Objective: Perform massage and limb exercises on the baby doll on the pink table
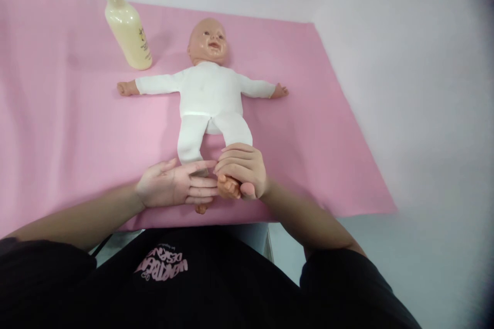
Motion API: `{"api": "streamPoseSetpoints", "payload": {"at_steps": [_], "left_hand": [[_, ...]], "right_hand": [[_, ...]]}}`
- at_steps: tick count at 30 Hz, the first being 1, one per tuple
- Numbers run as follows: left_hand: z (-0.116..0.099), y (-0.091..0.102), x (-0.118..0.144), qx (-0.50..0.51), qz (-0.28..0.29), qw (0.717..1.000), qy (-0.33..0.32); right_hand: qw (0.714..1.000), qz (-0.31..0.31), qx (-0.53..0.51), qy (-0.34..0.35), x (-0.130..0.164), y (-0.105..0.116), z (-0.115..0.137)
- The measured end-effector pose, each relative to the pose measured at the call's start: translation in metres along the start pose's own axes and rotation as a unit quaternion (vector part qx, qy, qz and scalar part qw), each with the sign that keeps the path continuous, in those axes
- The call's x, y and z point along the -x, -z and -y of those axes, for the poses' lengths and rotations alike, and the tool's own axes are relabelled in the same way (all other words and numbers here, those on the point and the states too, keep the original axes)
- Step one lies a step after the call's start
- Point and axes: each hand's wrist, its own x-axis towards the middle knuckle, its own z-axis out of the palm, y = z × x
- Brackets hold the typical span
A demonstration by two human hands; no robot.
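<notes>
The right-hand grip (243, 168) closes around the lower end of a baby doll's (210, 90) leg, back of the hand up, fingers pressed together over the far side and thumb on the near side. The held foot (229, 188) juts out between fingers and thumb. Across from it, the left-hand grip (173, 185) lies palm up and holds nothing, its fingers straight, the index parted from the rest; the fingertips reach the edge of the held foot, though whether they press on it cannot be told. Below those fingers peeks the other foot (201, 209), the leg above it partly hidden.

The doll, in white clothing, lies on its back on a pink sheet (309, 139), almost all of its body beyond both hands, farther from the person. Its long axis runs nearly straight away from the wearer of a black T-shirt (216, 288), head at the far end, feet at the near edge of the sheet. The face is up, turned slightly toward the person's right; the arms stretch sideways, and the legs draw together toward the feet. A pale yellow pump bottle (129, 36) stands beyond the doll's outstretched arm on the person's left.
</notes>
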Motion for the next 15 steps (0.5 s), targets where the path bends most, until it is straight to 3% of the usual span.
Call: {"api": "streamPoseSetpoints", "payload": {"at_steps": [5, 12, 15], "left_hand": [[-0.002, -0.005, 0.003, -0.025, 0.005, 0.999, 0.026], [-0.003, -0.006, 0.003, -0.028, 0.041, 0.997, 0.056], [-0.002, -0.005, 0.002, -0.028, 0.038, 0.997, 0.057]], "right_hand": [[0.999, -0.003, -0.033, -0.037, -0.001, 0.004, -0.001], [0.994, -0.014, 0.041, -0.102, 0.003, 0.013, -0.021], [0.991, 0.015, 0.030, -0.126, 0.008, 0.010, -0.031]]}}
